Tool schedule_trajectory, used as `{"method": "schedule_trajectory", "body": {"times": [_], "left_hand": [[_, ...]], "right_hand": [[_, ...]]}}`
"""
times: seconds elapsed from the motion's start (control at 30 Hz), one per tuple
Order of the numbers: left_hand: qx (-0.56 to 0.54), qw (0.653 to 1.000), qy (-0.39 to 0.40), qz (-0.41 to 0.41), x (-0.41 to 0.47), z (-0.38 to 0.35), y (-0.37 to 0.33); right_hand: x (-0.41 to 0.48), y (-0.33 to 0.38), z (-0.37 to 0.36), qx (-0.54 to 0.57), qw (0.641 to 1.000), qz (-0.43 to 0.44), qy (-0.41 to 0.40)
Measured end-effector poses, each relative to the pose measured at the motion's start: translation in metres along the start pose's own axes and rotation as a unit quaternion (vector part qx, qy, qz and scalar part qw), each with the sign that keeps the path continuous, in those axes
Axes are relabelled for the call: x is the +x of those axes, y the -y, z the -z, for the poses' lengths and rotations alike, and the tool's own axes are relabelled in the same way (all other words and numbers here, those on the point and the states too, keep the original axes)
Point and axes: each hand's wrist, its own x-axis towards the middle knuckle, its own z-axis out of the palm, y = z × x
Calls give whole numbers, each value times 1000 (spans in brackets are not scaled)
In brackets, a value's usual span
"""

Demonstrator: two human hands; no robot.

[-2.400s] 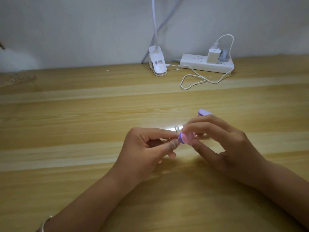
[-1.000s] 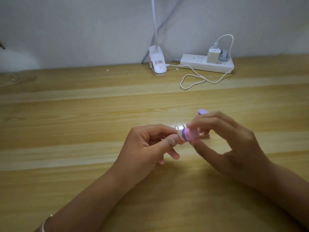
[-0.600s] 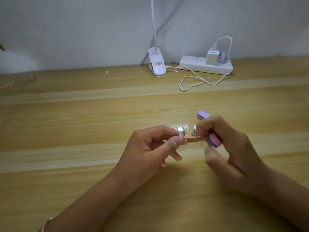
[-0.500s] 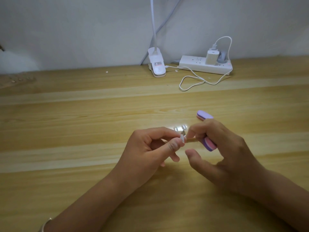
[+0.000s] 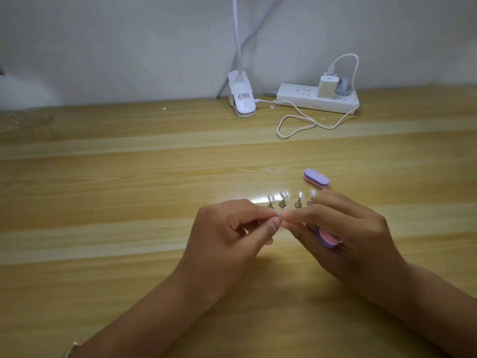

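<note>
My left hand [image 5: 227,236] pinches a tiny clear nail tip [image 5: 279,216] between thumb and forefinger. The forefinger and thumb of my right hand [image 5: 346,231] meet that same tip from the right. A small pink-and-purple buffer block [image 5: 328,239] is tucked under my right hand's curled lower fingers. Just beyond my fingers, several clear nail tips on little stands [image 5: 282,200] are lined up on the wooden table [image 5: 129,202]. A second purple-and-pink buffer block [image 5: 316,178] lies on the table behind them.
At the back by the wall stand a white clip lamp base [image 5: 242,102] and a white power strip [image 5: 317,99] with a charger and a looping white cable [image 5: 304,122]. A bracelet shows on my left wrist [image 5: 70,350].
My right hand took the buffer off the tip, shifted it down into its lower fingers, and brought forefinger and thumb back to the tip. My left hand stayed in place, pinching the tip.
</note>
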Motion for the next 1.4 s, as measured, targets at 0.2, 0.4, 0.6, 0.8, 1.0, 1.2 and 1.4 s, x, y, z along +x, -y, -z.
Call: {"method": "schedule_trajectory", "body": {"times": [0.2, 0.4, 0.6, 0.8, 1.0, 1.2, 1.4], "left_hand": [[114, 992, -31, -43, -1, -2, -7], [104, 994, -24, -22, -2, -2, -6], [-52, 995, 12, 84, 1, 0, -4], [-77, 991, 63, 89, 1, -2, -6], [-62, 997, -9, 56, -1, -2, -12], [-52, 998, -27, -4, 0, 3, -18], [-13, 999, -29, -23, 0, 3, -20]], "right_hand": [[-3, -3, -3, 16, 1000, -1, -6], [-2, -4, -5, 15, 1000, -6, 4], [3, -5, 0, 5, 999, -19, 30], [5, -4, 6, -13, 998, -58, -14], [6, 3, 10, 74, 991, -112, -19], [7, 2, 11, 125, 985, -123, -8], [7, -10, 16, 285, 933, -215, 46]]}}
